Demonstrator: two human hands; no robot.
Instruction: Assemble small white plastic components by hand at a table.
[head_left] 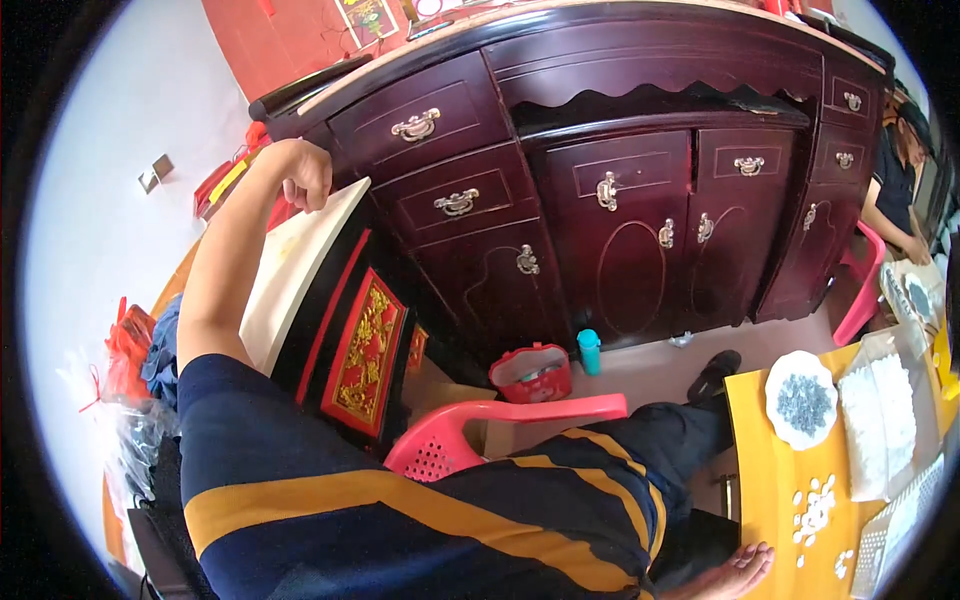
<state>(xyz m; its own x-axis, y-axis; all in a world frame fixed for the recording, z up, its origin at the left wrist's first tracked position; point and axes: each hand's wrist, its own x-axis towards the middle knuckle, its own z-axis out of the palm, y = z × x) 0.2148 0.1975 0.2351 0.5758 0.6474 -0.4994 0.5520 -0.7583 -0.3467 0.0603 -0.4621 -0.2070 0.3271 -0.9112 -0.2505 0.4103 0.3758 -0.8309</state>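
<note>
My left hand (306, 176) is raised at the upper left, fingers curled into a fist with nothing seen in it. It rests at the far corner of a cream-topped black side table (290, 275) with a red and gold carved panel (366, 352). My sleeve and body in a navy shirt with yellow stripes (400, 510) fill the lower part of the view. My right hand is out of view. A bare foot (738, 572) shows at the bottom right.
A large dark red wooden cabinet (620, 180) with brass handles stands ahead. On the floor are a red basket (530, 372), a teal bottle (589, 351) and a pink plastic chair (500, 428). A yellow table (765, 480) at the right holds a white plate (801, 400) of small grey pieces. Another person (900, 170) sits at the far right.
</note>
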